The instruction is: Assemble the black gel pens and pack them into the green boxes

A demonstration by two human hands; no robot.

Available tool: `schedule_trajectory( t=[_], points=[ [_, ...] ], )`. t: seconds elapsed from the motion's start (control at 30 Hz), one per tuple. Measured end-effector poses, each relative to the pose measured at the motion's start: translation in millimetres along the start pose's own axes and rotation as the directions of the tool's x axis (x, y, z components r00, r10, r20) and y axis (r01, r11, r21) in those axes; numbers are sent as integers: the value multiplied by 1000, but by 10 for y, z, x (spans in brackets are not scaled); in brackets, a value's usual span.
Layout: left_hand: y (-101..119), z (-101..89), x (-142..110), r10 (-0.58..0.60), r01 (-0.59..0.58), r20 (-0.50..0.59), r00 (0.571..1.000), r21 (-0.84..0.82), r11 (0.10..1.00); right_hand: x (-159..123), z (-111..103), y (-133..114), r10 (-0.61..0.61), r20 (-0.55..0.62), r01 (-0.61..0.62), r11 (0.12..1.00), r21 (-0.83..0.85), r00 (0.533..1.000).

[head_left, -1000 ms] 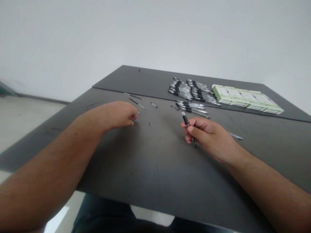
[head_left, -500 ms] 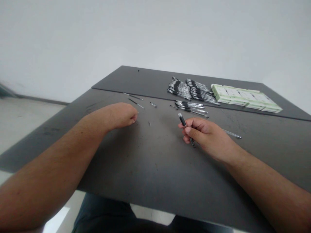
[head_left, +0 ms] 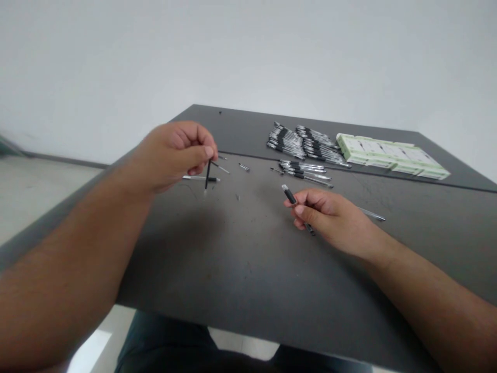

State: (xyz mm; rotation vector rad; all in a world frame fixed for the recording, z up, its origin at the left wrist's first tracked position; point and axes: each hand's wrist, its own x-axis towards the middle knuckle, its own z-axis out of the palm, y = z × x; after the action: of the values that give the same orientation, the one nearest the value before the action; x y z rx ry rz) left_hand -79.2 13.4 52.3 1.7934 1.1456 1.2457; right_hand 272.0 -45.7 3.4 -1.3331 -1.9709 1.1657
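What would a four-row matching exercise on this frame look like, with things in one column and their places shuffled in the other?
1. Thin dark rod
2. Pen with a black grip
3. Green and white boxes
4. Lone clear tube

A. Held in the right hand
B. Lying on the table, close to the right hand
C. Held in the left hand
D. Right of the piled pens

Pairs: 1-C, 2-A, 3-D, 4-B

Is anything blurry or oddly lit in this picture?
In the head view, a soft shadow falls on the dark grey table below the left hand; a bright patch of glare lies on the pale floor; print on the green-and-white cardboard boxes is too soft to read; the forearms loom large toward the picture's edges.
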Motion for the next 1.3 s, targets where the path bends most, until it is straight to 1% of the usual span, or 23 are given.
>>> schedule_trajectory(
  t=[0.03, 0.07, 0.1, 0.17, 0.23, 0.33, 0.43, 0.5, 0.57, 0.73, 0.9, 0.97, 1.07, 1.1, 1.13, 1.2, 1.3],
  points=[
    [19, 41, -8, 7, -18, -64, 998, -183, 983, -5, 2, -12, 7, 23, -6, 1000, -26, 1000],
    [36, 86, -12, 9, -41, -109, 994, -295, 954, -12, 8, -29, 8, 47, -5, 998, -61, 999],
    [52, 128, -14, 12, -62, -137, 990, -366, 929, -20, 15, -48, 0, 69, 7, 995, -104, 998],
    [84, 185, -8, 12, -102, -206, 979, -435, 894, -38, 32, -89, -35, 112, 56, 981, -186, 993],
    [124, 195, 6, -11, -124, -266, 964, -485, 866, -53, 46, -122, -71, 149, 106, 964, -242, 986],
    [195, 145, 28, -80, -131, -337, 938, -560, 818, -69, 59, -151, -94, 178, 142, 949, -281, 980],
    [241, 98, 44, -123, -140, -378, 918, -596, 791, -76, 66, -165, -98, 193, 153, 943, -295, 976],
    [229, 107, 47, -126, -144, -385, 914, -600, 787, -77, 74, -171, -96, 195, 153, 941, -301, 976],
    [183, 156, 41, -110, -142, -369, 923, -593, 793, -79, 85, -176, -86, 186, 141, 941, -307, 979],
    [30, 387, -34, -87, -80, -255, 963, -580, 811, -111, 141, -199, -69, 193, 120, 956, -266, 979],
    [3, 545, -144, -115, 4, -155, 981, -581, 814, -173, 202, -238, -105, 234, 155, 965, -211, 967],
    [10, 575, -172, -120, 19, -135, 983, -584, 812, -193, 215, -255, -136, 309, 195, 967, -167, 941],
    [16, 595, -184, -131, 28, -137, 982, -579, 815, -209, 225, -277, -219, 439, 289, 952, -99, 871],
    [20, 591, -182, -136, 28, -145, 980, -577, 816, -210, 227, -281, -241, 459, 314, 946, -87, 855],
    [27, 579, -176, -140, 25, -156, 978, -575, 818, -208, 228, -283, -252, 463, 324, 943, -81, 850],
    [54, 523, -153, -143, 6, -195, 970, -573, 819, -198, 225, -277, -246, 432, 307, 948, -78, 868],
    [124, 377, -91, -150, -54, -296, 943, -582, 811, -174, 215, -247, -154, 332, 195, 976, -94, 930]
  ],
)
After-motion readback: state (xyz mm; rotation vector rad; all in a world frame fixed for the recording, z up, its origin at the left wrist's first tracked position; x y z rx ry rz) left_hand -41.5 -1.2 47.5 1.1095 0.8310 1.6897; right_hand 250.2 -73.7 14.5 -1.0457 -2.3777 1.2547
